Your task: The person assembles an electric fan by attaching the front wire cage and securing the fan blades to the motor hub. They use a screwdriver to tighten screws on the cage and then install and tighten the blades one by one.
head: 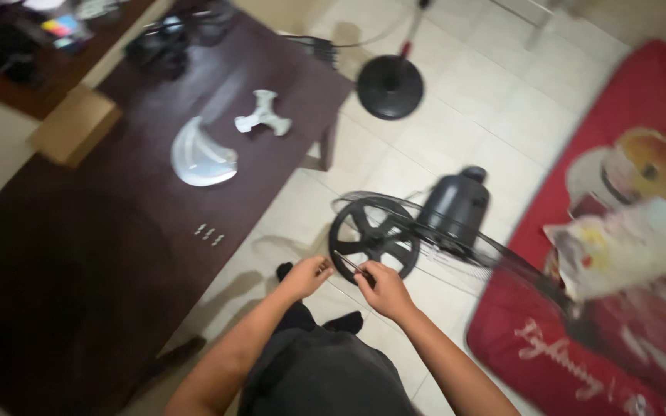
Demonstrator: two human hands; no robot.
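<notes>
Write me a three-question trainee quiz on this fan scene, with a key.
1. True or false: the grey fan blade lies on the dark table.
2. Which hand holds the thin tool?
A. left hand
B. right hand
C. neither
3. Fill in: the fan's black motor housing stands on the tiled floor, beside the ____ mat.

Key: 1 true; 2 B; 3 red.
</notes>
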